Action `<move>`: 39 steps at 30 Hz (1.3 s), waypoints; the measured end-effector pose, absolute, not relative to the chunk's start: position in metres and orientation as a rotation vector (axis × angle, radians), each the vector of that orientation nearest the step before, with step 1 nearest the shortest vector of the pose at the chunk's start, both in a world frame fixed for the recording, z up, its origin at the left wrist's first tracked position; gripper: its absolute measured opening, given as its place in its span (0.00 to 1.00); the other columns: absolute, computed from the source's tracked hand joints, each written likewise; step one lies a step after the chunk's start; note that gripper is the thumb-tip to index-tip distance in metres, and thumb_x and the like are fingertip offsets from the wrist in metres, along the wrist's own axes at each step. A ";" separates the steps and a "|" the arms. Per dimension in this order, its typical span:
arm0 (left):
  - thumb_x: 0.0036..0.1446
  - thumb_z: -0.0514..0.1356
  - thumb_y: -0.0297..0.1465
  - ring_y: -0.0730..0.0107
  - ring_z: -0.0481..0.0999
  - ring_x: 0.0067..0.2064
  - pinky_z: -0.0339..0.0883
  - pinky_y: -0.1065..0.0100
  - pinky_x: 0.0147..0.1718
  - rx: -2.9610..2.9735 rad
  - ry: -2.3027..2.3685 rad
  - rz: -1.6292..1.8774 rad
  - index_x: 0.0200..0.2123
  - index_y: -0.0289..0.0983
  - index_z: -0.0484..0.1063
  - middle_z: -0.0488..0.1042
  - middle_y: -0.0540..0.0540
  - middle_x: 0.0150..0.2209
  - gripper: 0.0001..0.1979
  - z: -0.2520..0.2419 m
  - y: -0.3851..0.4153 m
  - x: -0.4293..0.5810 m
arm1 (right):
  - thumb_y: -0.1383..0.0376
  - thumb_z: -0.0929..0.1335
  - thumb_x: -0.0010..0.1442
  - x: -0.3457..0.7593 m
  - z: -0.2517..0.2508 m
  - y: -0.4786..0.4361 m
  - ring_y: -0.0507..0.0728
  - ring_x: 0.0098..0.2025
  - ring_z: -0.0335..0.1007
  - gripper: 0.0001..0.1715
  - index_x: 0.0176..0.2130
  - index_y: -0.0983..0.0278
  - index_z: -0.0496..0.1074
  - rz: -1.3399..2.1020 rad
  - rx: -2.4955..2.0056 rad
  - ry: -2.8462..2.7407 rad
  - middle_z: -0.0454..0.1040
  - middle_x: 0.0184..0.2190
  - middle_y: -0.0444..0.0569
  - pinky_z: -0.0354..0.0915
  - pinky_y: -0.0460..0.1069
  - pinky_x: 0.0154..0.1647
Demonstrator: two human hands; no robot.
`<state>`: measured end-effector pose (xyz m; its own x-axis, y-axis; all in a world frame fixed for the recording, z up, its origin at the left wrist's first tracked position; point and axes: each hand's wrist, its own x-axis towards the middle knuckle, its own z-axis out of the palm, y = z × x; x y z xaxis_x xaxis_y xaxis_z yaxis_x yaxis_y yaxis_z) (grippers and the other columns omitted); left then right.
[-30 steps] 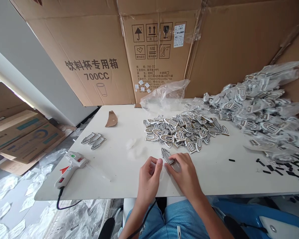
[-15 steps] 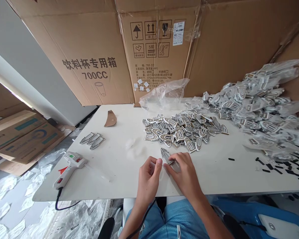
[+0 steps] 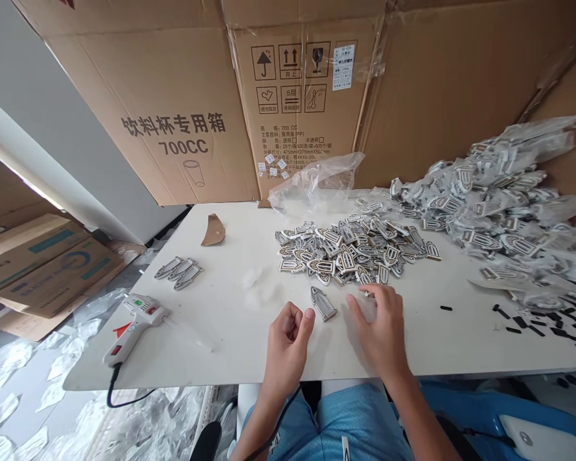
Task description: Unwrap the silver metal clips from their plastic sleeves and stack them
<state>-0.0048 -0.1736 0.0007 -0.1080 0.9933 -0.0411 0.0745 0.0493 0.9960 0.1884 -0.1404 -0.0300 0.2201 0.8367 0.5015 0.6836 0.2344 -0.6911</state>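
Note:
A single small arched, window-shaped piece, grey with its back side up, lies on the white table between my hands. My left hand is curled to the left of that piece, thumb pressed toward the bent fingers; whatever they may hold is hidden. To the right, my right hand hovers at the near edge of a pile of similar arched pieces, thumb and fingers apart. That hand no longer touches the single piece.
A glue gun lies at the left, near three arched pieces. Bagged pieces are heaped at the right, above scattered black strips. A cardboard scrap and plastic bag lie before the cardboard boxes.
My right hand has let go of the single arched piece and moved right and up toward the pile, its fingers spreading. The left hand has barely moved.

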 end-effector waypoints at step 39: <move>0.74 0.51 0.58 0.66 0.55 0.30 0.51 0.65 0.33 1.313 1.324 1.110 0.47 0.37 0.85 0.55 0.52 0.26 0.34 0.002 -0.174 -0.010 | 0.48 0.69 0.66 0.213 -0.032 -0.136 0.62 0.35 0.73 0.25 0.55 0.59 0.70 0.357 -1.727 -1.372 0.80 0.42 0.52 0.68 0.57 0.40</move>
